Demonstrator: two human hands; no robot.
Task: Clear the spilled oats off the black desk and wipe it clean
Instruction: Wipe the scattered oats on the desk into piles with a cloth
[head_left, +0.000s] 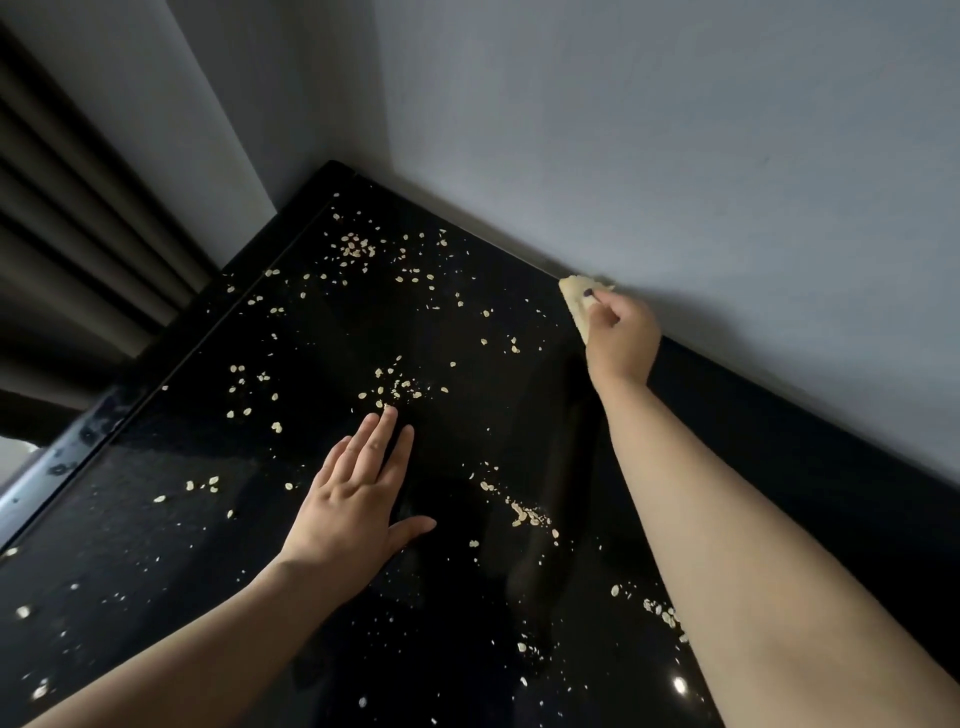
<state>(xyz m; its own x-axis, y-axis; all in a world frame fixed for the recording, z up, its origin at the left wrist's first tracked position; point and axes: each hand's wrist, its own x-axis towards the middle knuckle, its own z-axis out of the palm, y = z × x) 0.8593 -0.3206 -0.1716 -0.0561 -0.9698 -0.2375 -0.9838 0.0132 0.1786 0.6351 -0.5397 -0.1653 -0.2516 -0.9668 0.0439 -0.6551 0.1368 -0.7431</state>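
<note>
The oats (395, 389) lie scattered over most of the black tabletop (467, 431), nearly all left of and nearer than the right hand (621, 338), which grips a yellow cloth (574, 296) at the far edge against the wall (675, 156), arm stretched out. The left hand (358, 493) lies flat, fingers straight, holding nothing, its fingertips touching the middle cluster, so it is closer to the oats. A wipe with the cloth would likely run leftward and nearward.
</note>
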